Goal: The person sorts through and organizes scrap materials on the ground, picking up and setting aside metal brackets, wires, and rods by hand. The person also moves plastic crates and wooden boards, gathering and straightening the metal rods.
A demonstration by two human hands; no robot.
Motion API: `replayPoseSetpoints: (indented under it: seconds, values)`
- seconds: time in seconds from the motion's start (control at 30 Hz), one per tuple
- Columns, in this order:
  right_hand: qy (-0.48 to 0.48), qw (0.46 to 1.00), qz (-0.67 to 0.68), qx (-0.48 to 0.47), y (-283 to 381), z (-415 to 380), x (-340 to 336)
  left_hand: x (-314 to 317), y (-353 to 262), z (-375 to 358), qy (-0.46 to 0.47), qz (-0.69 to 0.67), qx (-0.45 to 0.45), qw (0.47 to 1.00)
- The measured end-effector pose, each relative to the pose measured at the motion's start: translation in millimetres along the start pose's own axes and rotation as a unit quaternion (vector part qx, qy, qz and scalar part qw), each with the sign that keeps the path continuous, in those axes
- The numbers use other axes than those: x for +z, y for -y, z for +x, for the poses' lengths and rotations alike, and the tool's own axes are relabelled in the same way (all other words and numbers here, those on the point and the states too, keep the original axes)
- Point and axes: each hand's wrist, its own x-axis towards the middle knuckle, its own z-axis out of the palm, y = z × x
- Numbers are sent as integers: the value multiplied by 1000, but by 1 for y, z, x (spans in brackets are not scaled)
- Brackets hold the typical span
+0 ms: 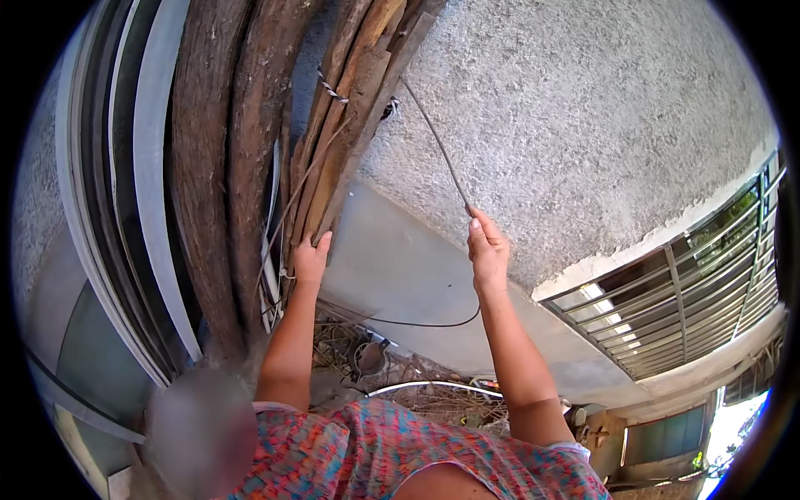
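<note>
The cord [440, 140] pinched by the right hand [490, 248] is best held taut, while the planks [360, 108] above the left hand [311, 262], whose closure cannot be told, are steadied.

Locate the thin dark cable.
In the head view, the thin dark cable is just right of centre, held in the right hand; from there one stretch rises toward the wooden planks, in front of the rough wall.
</note>
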Motion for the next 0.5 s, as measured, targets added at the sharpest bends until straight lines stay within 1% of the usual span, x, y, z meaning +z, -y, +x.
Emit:
replayPoseSetpoints:
  seconds: [0.1, 0.17, 0.2, 0.27, 0.3, 0.33, 0.4, 0.43, 0.47, 0.5]
  values:
    - [4, 1000, -2, -15, -15, 0, 4, 3, 16, 6, -19, 7, 15, 1000]
    - [27, 999, -5, 29, -27, -8, 3, 2, 27, 4, 67, 8, -34, 997]
    - [26, 999, -3, 30, -34, -13, 4, 3, 32, 2, 68, 10, -33, 997]
    - [48, 994, -1, 94, -48, -24, 8, 5, 43, -9, 84, 52, -48, 994]
    - [64, 989, 22, 132, -63, -28, 7, 3, 47, -16, 114, 60, -84, 988]
    - [63, 989, 26, 133, -76, -35, 8, 3, 50, -24, 115, 64, -82, 988]
    - [47, 983, 63, 169, -95, -49, 13, 6, 64, -36, 124, 147, -173, 966]
    - [18, 987, 78, 137, -100, -53, 16, 4, 73, -33, 198, 128, -184, 954]
    - [20, 986, 86, 138, -97, -55, 17, 4, 75, -42, 155, 82, -126, 977]
    - [6, 987, 94, 130, -89, -59, 15, 2, 74, -41, 165, 89, -135, 973]
